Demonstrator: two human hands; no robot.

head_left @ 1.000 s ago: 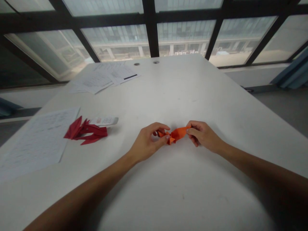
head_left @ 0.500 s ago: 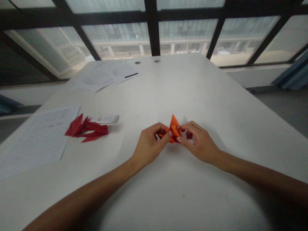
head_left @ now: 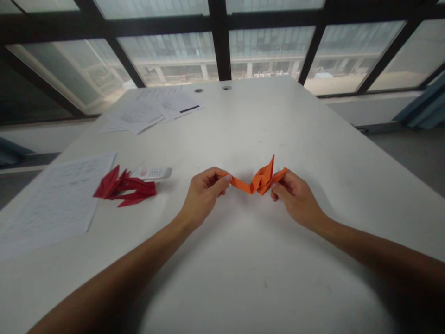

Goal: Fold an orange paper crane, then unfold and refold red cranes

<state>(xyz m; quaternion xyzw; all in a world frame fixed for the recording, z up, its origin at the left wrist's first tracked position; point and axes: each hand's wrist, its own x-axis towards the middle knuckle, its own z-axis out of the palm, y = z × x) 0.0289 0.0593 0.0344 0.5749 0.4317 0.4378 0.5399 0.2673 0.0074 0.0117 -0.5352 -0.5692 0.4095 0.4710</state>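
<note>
An orange folded paper figure (head_left: 259, 181) hangs a little above the white table (head_left: 250, 260), stretched between my two hands. My left hand (head_left: 203, 195) pinches the thin left end of it between thumb and fingers. At the other end, my right hand (head_left: 295, 197) pinches the right tip, with a pointed flap standing up just beside it.
A red folded paper figure (head_left: 123, 188) lies to the left, next to a small white tube (head_left: 153, 173) and a printed sheet (head_left: 55, 204). More printed papers (head_left: 153, 110) lie at the far left of the table. Large windows stand behind the table's far edge.
The hands were close together around the bunched orange figure; they have moved apart and lifted slightly, drawing the paper out into a long shape.
</note>
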